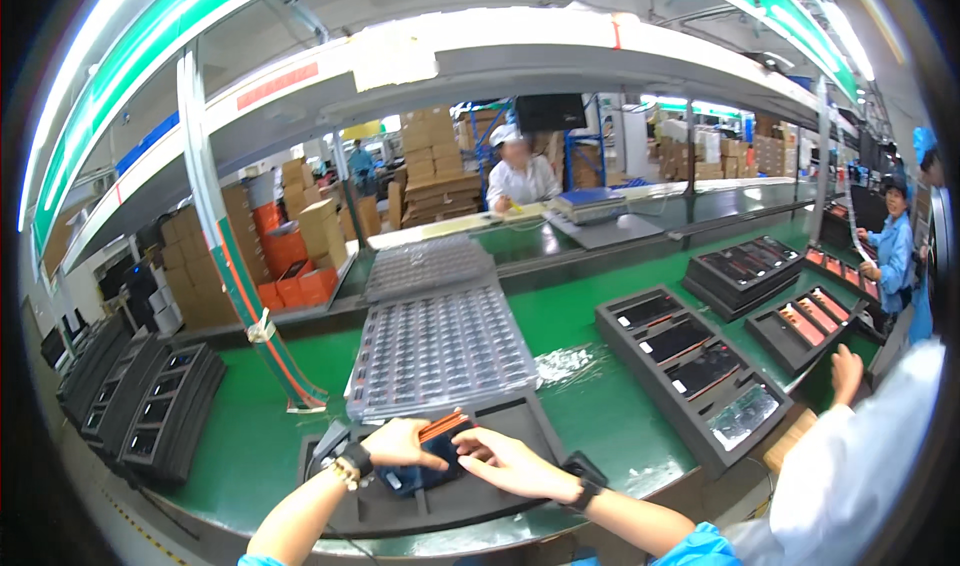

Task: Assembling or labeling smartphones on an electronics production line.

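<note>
Just in front of me, over a dark foam tray point(470, 511), is a dark, flat phone point(436, 472) with an orange piece point(446, 426) along its far edge. My left hand point(405, 444) grips the phone from its left side, thumb lying across the face. On the other side my right hand point(512, 464) is close to the phone's right edge, fingers bent and apart; whether the fingertips touch it is hard to see. Behind both hands lies a clear plastic tray point(440, 351) with rows of small parts in its pockets.
A foam tray of phones point(690, 366) lies to the right, more stacked trays point(745, 271) beyond. Stacked foam trays point(165, 416) stand at left, near a metal post point(215, 166). A co-worker's hand point(846, 374) reaches in from the right. Another person point(520, 174) works across the bench.
</note>
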A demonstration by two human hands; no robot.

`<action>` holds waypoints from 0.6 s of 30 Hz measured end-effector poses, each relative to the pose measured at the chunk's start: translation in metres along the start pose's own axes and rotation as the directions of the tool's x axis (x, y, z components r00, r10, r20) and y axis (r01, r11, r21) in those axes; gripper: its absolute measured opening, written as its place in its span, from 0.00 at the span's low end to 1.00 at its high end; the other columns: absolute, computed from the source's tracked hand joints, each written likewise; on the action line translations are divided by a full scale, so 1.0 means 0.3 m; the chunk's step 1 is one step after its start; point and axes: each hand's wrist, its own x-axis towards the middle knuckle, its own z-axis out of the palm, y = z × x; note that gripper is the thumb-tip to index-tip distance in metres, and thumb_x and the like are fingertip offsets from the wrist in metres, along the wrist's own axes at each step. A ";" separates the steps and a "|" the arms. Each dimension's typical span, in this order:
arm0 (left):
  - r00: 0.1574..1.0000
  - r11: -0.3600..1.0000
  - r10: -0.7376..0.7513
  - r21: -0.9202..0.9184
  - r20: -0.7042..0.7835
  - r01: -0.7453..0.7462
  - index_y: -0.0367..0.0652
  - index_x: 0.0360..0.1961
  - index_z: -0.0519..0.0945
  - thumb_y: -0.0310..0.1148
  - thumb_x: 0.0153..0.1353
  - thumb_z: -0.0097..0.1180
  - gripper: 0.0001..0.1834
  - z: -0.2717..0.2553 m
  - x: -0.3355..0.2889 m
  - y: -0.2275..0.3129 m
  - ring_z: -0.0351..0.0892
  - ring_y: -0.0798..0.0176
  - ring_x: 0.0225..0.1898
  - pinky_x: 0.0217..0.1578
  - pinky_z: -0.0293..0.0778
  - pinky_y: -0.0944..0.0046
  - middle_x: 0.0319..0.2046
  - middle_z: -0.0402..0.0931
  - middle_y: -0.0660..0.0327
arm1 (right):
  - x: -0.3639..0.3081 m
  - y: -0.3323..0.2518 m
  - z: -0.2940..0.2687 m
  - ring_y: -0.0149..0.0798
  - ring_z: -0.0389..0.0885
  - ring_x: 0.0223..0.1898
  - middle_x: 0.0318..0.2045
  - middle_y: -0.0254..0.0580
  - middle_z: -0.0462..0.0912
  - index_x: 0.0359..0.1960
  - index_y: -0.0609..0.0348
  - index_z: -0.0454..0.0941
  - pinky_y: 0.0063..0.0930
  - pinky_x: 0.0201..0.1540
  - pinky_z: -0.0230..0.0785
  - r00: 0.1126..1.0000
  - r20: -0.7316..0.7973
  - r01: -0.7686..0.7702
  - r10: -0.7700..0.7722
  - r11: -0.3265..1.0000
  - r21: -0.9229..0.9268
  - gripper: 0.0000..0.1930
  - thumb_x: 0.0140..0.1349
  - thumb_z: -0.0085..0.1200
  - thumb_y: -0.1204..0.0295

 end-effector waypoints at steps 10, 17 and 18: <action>0.932 0.305 -0.328 -0.951 -0.154 -0.050 0.36 0.47 0.83 0.33 0.70 0.56 0.12 0.112 -0.038 -0.098 0.84 0.60 0.39 0.42 0.79 0.63 0.39 0.85 0.56 | 0.280 0.196 0.088 0.56 0.76 0.59 0.56 0.66 0.76 0.61 0.68 0.65 0.42 0.61 0.68 0.993 -0.115 -0.022 -0.001 0.979 -0.203 0.33 0.70 0.49 0.48; 0.923 -0.232 -0.359 -0.944 -0.141 -0.235 0.41 0.54 0.79 0.50 0.71 0.52 0.24 0.192 0.030 -0.014 0.85 0.55 0.37 0.39 0.82 0.62 0.43 0.84 0.54 | 0.303 0.209 0.082 0.64 0.81 0.45 0.42 0.69 0.80 0.48 0.73 0.72 0.48 0.48 0.73 0.970 -0.210 -0.164 0.124 0.969 -0.184 0.36 0.62 0.58 0.43; 0.958 -0.345 -0.251 -0.912 -0.138 -0.222 0.38 0.54 0.79 0.45 0.71 0.52 0.22 0.227 0.072 -0.096 0.84 0.56 0.44 0.45 0.81 0.61 0.47 0.83 0.54 | 0.308 0.225 0.073 0.62 0.81 0.46 0.42 0.67 0.81 0.48 0.72 0.73 0.46 0.49 0.73 0.969 -0.212 -0.165 0.125 0.969 -0.183 0.34 0.63 0.58 0.45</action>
